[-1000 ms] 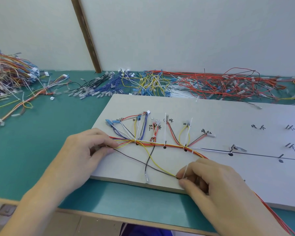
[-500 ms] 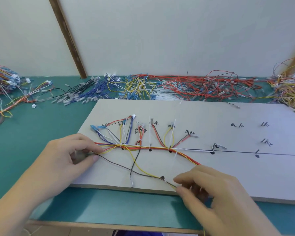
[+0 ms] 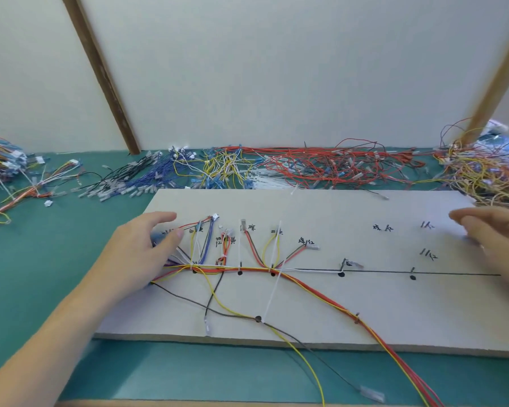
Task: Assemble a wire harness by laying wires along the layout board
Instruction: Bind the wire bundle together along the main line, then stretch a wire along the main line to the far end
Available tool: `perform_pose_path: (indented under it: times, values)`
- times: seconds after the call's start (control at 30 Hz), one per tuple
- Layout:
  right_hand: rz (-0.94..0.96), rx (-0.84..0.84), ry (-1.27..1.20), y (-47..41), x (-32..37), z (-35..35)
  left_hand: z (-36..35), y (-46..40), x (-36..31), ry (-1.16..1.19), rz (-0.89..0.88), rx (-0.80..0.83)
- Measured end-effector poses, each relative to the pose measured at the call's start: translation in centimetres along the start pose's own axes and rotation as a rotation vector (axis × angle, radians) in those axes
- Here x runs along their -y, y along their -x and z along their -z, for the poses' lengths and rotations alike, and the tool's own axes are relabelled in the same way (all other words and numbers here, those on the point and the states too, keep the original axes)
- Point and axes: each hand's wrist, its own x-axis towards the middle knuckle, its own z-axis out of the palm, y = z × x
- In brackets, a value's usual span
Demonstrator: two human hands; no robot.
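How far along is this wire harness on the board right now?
Done: the left branches and the trunk bundle are laid on the board. In hand: nothing gripped; the left hand rests on the wire ends, the right hand hovers. Left: the right-side marks are bare, and loose wires trail off the front edge.

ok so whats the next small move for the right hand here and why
Probably reaching on toward the loose wires at the far right to pick the next one. The right hand hangs open over the layout board, holding nothing, while the left hand rests on the bundle's left end. The right stretch of the drawn line has no wires on it yet.
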Motion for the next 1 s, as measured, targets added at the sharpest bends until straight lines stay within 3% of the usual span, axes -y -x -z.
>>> perform_pose_path:
  times: [0.1,0.3,0.4,0.53,0.77,1.0]
  values:
    - [0.022,0.031,0.016,0.1,0.9,-1.0,-0.9,-0.5,-0.1,-0.093,-0.061,-0.043]
    - [-0.022,0.138,-0.326,0.6,3.0,-3.0,-1.3,-0.4,0.8,-0.114,-0.093,-0.101]
    - [-0.003,0.14,-0.312,1.2,4.3,-3.8,-1.2,-0.3,0.6,-0.099,-0.106,-0.12]
    - [0.01,0.015,-0.278,0.7,4.6,-4.5,-1.1,0.0,0.6,-0.075,-0.151,-0.125]
    - [0.027,0.066,-0.253,-0.2,4.8,-6.0,-1.1,0.2,0.7,-0.004,-0.205,-0.075]
    - [0.06,0.022,-0.17,-0.1,4.6,-6.3,-1.2,0.0,1.3,-0.137,-0.272,-0.01]
